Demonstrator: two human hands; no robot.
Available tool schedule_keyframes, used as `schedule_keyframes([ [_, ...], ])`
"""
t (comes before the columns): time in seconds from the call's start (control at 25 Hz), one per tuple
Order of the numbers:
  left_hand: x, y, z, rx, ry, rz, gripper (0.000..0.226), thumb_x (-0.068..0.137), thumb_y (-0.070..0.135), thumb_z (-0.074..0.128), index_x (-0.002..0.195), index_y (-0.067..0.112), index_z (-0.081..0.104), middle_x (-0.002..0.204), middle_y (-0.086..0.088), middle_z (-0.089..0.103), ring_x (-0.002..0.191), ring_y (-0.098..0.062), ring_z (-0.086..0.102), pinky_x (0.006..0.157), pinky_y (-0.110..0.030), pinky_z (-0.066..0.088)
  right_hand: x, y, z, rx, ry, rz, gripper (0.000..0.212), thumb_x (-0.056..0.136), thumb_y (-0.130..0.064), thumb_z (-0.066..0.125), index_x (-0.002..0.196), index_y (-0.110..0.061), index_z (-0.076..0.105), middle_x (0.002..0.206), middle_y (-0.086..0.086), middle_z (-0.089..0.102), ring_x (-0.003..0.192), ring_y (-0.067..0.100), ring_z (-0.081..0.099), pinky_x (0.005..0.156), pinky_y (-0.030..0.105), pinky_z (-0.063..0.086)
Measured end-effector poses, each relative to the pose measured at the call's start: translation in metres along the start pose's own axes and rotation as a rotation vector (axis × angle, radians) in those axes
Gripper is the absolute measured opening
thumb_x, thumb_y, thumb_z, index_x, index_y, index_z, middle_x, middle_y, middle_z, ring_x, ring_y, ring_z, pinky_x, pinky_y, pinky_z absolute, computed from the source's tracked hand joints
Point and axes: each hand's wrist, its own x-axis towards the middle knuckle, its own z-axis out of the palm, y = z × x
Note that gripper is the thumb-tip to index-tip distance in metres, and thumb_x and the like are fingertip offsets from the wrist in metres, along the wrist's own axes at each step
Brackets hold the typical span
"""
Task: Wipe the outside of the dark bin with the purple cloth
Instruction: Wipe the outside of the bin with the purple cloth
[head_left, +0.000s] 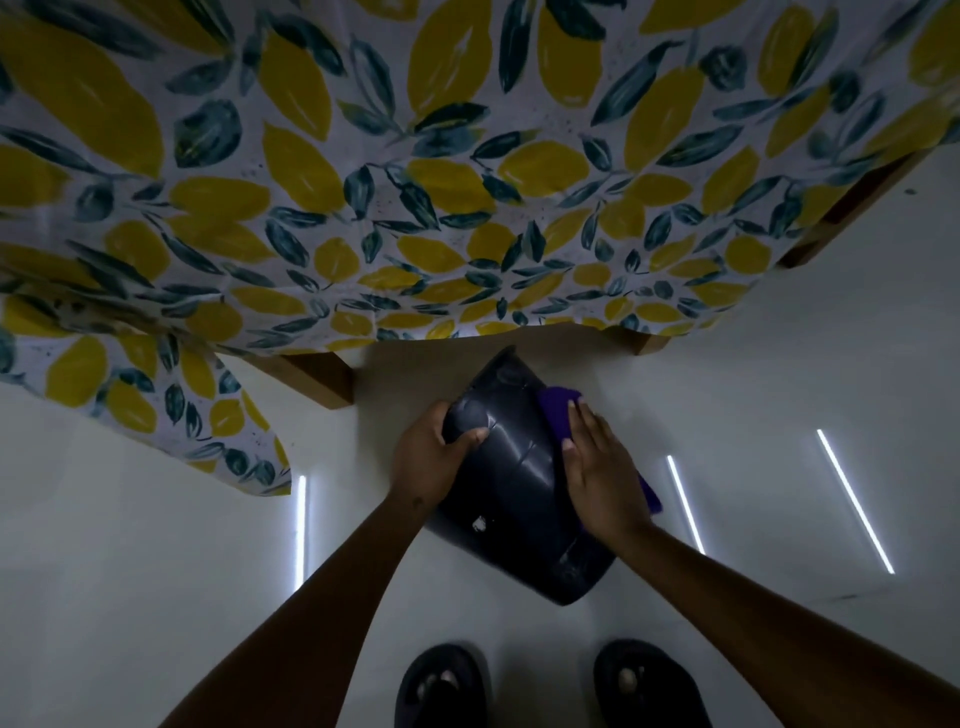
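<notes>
The dark bin (517, 483) hangs tilted above the white floor, just in front of the table, its glossy side facing me with scuffs and a small white mark. My left hand (434, 457) grips its left edge, thumb on the outer wall. My right hand (602, 478) lies flat on the bin's right side, pressing the purple cloth (556, 415) against the wall. The cloth shows above my fingers and again below my wrist; the rest is hidden under the palm.
A table draped in a lemon-and-leaf patterned cloth (415, 182) fills the top, with wooden legs (322, 376) just left of the bin. The white floor (156, 571) shows bright light streaks. My two feet in dark sandals (444, 686) stand below the bin.
</notes>
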Motion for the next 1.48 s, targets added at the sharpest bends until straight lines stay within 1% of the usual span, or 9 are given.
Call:
schedule_keyframes([
  [0.16, -0.002, 0.0, 0.002, 0.069, -0.008, 0.015, 0.036, 0.082, 0.043, 0.068, 0.11, 0.023, 0.058, 0.11, 0.002, 0.07, 0.101, -0.016, 0.064, 0.081, -0.024, 0.047, -0.065, -0.011, 0.011, -0.198, 0.009, -0.053, 0.058, 0.096, -0.038, 0.017, 0.152, -0.021, 0.014, 0.16, 0.003, 0.018, 0.147, 0.03, 0.016, 0.114, 0.05, 0.025],
  [0.28, -0.002, -0.004, 0.0, 0.056, -0.026, 0.012, 0.034, 0.082, 0.041, 0.068, 0.109, 0.022, 0.058, 0.11, 0.001, 0.069, 0.101, -0.017, 0.064, 0.082, -0.026, 0.049, -0.025, -0.022, 0.016, -0.202, -0.005, -0.188, 0.056, 0.098, -0.036, 0.018, 0.152, -0.026, 0.012, 0.161, 0.0, 0.014, 0.147, 0.028, 0.012, 0.115, 0.048, 0.02],
  [0.48, -0.013, -0.009, -0.007, 0.03, -0.044, 0.003, 0.029, 0.082, 0.039, 0.069, 0.104, 0.024, 0.056, 0.105, 0.002, 0.069, 0.097, -0.016, 0.064, 0.081, -0.028, 0.051, -0.014, 0.015, 0.003, 0.101, -0.019, 0.178, 0.053, 0.1, -0.037, 0.021, 0.151, -0.021, 0.019, 0.156, 0.007, 0.03, 0.141, 0.03, 0.032, 0.113, 0.046, 0.033],
  [0.6, -0.008, -0.012, -0.009, 0.035, -0.068, 0.007, 0.029, 0.082, 0.038, 0.069, 0.104, 0.025, 0.056, 0.104, 0.003, 0.068, 0.098, -0.015, 0.063, 0.081, -0.026, 0.048, -0.072, -0.005, 0.017, -0.125, -0.019, -0.003, 0.055, 0.097, -0.037, 0.015, 0.151, -0.028, 0.008, 0.16, -0.001, 0.014, 0.148, 0.029, 0.011, 0.116, 0.049, 0.02],
  [0.76, -0.01, -0.015, -0.013, 0.026, -0.12, -0.009, 0.03, 0.083, 0.035, 0.069, 0.106, 0.02, 0.056, 0.107, -0.002, 0.067, 0.101, -0.017, 0.062, 0.085, -0.029, 0.05, -0.027, -0.015, 0.02, -0.141, -0.029, -0.19, 0.053, 0.099, -0.035, 0.02, 0.151, -0.031, 0.009, 0.161, -0.004, 0.013, 0.149, 0.026, 0.007, 0.116, 0.046, 0.017],
  [0.96, -0.007, -0.003, -0.021, 0.089, -0.214, -0.025, 0.051, 0.076, 0.031, 0.075, 0.118, 0.021, 0.05, 0.118, -0.002, 0.063, 0.11, -0.022, 0.059, 0.094, -0.04, 0.051, -0.012, 0.01, 0.012, 0.104, -0.04, 0.012, 0.057, 0.096, -0.044, 0.016, 0.151, -0.027, 0.017, 0.16, -0.003, 0.02, 0.146, 0.023, 0.022, 0.113, 0.051, 0.032],
  [1.28, 0.0, 0.021, -0.002, 0.138, -0.173, -0.085, 0.053, 0.063, 0.035, 0.084, 0.106, 0.018, 0.058, 0.1, 0.004, 0.064, 0.096, -0.019, 0.061, 0.087, -0.038, 0.052, -0.045, -0.021, 0.011, -0.167, 0.069, -0.132, 0.053, 0.095, -0.038, 0.029, 0.148, -0.037, 0.024, 0.158, -0.004, 0.027, 0.135, 0.031, 0.034, 0.094, 0.053, 0.043],
  [1.4, 0.0, 0.013, -0.005, 0.1, -0.199, -0.044, 0.05, 0.063, 0.034, 0.085, 0.102, 0.018, 0.059, 0.102, -0.001, 0.068, 0.095, -0.021, 0.063, 0.086, -0.039, 0.053, -0.006, -0.033, 0.009, -0.191, 0.062, -0.264, 0.051, 0.098, -0.037, 0.025, 0.149, -0.035, 0.022, 0.159, -0.004, 0.025, 0.144, 0.029, 0.021, 0.107, 0.052, 0.03],
  [1.48, -0.001, 0.004, -0.009, 0.065, -0.194, -0.043, 0.047, 0.064, 0.031, 0.085, 0.1, 0.016, 0.059, 0.099, -0.003, 0.069, 0.093, -0.023, 0.064, 0.084, -0.038, 0.053, 0.009, -0.025, 0.01, 0.019, 0.047, -0.108, 0.053, 0.099, -0.037, 0.021, 0.151, -0.027, 0.018, 0.16, 0.0, 0.021, 0.148, 0.026, 0.015, 0.115, 0.05, 0.025],
])
